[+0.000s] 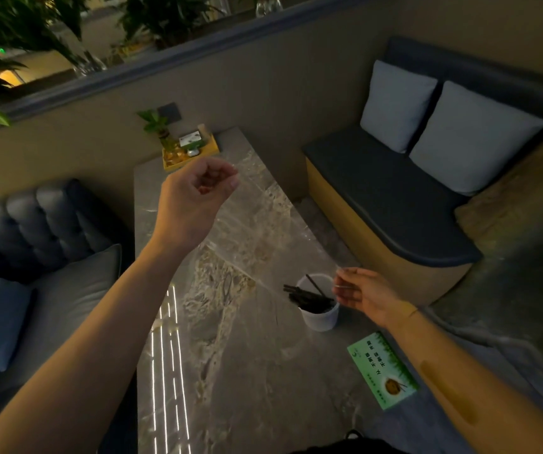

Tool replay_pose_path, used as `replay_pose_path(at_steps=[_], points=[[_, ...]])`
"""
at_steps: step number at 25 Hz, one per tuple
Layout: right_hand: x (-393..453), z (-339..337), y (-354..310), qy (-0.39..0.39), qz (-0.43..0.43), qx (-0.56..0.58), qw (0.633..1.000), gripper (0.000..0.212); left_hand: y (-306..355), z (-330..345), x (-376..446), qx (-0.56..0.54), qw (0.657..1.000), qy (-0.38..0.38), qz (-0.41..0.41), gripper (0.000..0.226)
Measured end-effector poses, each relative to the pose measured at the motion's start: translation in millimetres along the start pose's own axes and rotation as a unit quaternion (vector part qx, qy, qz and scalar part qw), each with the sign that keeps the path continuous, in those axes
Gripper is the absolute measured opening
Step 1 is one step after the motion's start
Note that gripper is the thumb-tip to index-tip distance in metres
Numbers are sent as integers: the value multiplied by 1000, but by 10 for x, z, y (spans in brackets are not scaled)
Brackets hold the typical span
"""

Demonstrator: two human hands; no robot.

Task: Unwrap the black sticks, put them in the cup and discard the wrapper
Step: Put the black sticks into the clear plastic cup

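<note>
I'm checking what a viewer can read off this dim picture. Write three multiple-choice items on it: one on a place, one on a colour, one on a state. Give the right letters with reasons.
1. Where does the green packet lie?
A. On the table's near right edge
B. In the yellow tray
C. On the bench seat

2. What colour is the cup?
A. Red
B. White
C. Black

3. How is the clear wrapper held?
A. Crumpled in one fist
B. Lying flat on the table
C. Stretched between both hands

Answers:
1 A: it lies flat near the right forearm, closer to the camera than the cup.
2 B: its rim and wall are pale white around the black sticks.
3 C: the raised left hand pinches one end, and the right hand, beside the cup, pinches the other.
</note>
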State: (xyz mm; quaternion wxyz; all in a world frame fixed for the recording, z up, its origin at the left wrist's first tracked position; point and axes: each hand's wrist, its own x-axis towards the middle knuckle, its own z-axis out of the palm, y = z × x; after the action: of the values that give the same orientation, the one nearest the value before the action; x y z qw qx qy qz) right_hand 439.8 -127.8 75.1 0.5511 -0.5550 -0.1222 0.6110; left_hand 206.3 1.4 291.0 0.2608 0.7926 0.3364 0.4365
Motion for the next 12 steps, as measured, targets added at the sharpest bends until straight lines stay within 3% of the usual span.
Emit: replay_pose_path(at_steps=[8,12], points=[[-88,355,-147,-39,-37,-17,998,8,-104,-527,-94,-30,997,73,-12,15],[-146,642,-228,-44,-85,-11,995,5,-268,-895,-308,-77,985,140,-65,14]])
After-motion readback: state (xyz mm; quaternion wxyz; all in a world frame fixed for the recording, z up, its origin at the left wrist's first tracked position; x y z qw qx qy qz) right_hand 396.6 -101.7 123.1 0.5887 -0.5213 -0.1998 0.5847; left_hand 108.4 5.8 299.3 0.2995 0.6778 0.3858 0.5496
